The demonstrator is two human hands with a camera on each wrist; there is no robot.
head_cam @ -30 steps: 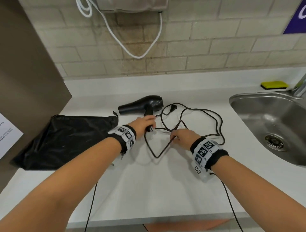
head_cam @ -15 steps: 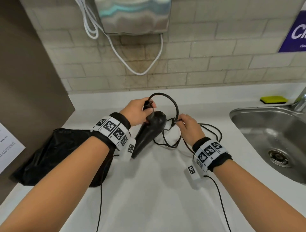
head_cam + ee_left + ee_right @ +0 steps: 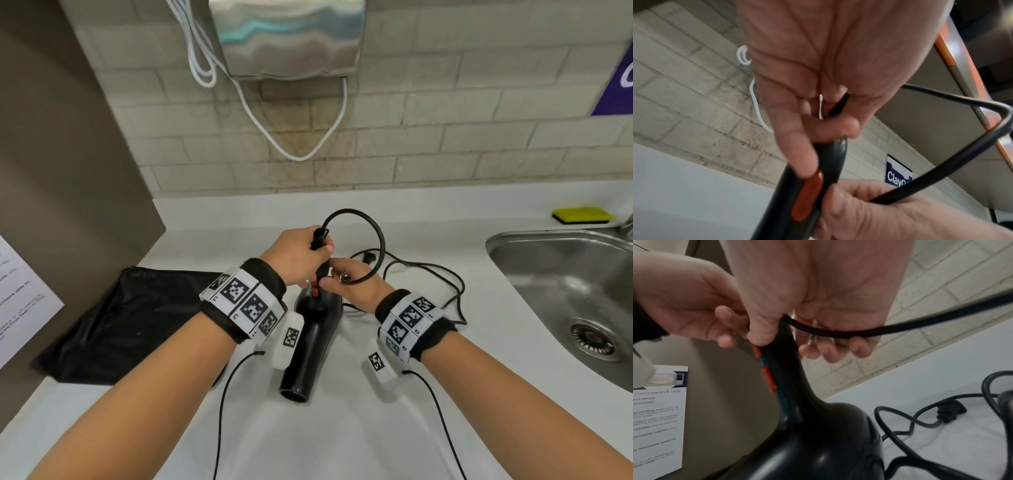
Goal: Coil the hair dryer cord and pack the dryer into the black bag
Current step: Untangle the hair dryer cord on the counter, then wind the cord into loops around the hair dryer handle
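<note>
My left hand (image 3: 308, 253) grips the handle of the black hair dryer (image 3: 317, 329) and holds it up, nozzle pointing toward me. In the left wrist view its fingers (image 3: 807, 129) curl round the handle above the red switch (image 3: 807, 196). The black cord (image 3: 378, 236) arcs in a loop from the handle's end down to my right hand (image 3: 342, 277), which pinches it against the handle; the thumb (image 3: 762, 331) presses there with the cord (image 3: 859, 332) running across the fingers. The remaining cord and the plug (image 3: 949, 412) lie on the counter. The black bag (image 3: 130, 322) lies flat at the left.
A steel sink (image 3: 496, 246) is set into the white counter at the right, with a yellow sponge (image 3: 582, 215) behind it. A metal wall unit (image 3: 287, 37) with a white cable (image 3: 291, 150) hangs above. A brown panel with a paper notice (image 3: 20, 301) stands at the left.
The dryer has been lifted off the counter and turned nozzle toward me. My right hand has brought the cord in to the handle, forming a loop.
</note>
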